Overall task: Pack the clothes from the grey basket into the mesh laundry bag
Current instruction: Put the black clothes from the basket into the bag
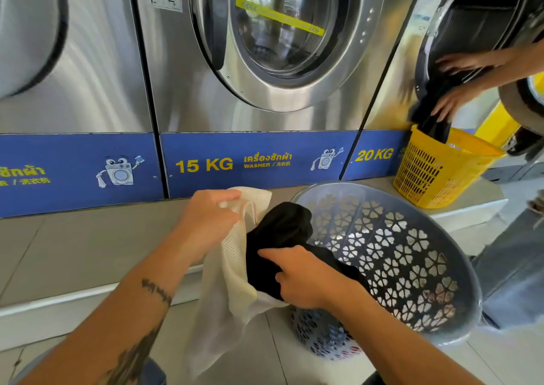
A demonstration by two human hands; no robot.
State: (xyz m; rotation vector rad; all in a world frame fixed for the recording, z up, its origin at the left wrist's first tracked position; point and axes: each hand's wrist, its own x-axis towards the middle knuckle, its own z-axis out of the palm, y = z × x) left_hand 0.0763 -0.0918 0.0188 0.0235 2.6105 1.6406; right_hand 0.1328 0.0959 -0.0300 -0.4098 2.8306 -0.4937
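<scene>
While the left hand (210, 218) pinches the mesh laundry bag (232, 270) open, the right hand (306, 278) grips a black garment (279, 237). It lies across the grey basket (412, 255) rim.

I count two hands of my own: my left hand (210, 223) and my right hand (306, 278). Between them there is one white mesh laundry bag (232, 267) and one black garment (279, 237). Baskets come to two: one grey basket (412, 255) and one yellow basket (435, 173). Washing machines come to three in the row (the left one only partly in view): one at the left (73, 61), one marked 15 KG (265, 61), one marked 20 KG (397, 75). Two more hands belong to someone else, an upper hand (462, 62) and a lower hand (454, 102), with one dark cloth (432, 120) there.
</scene>
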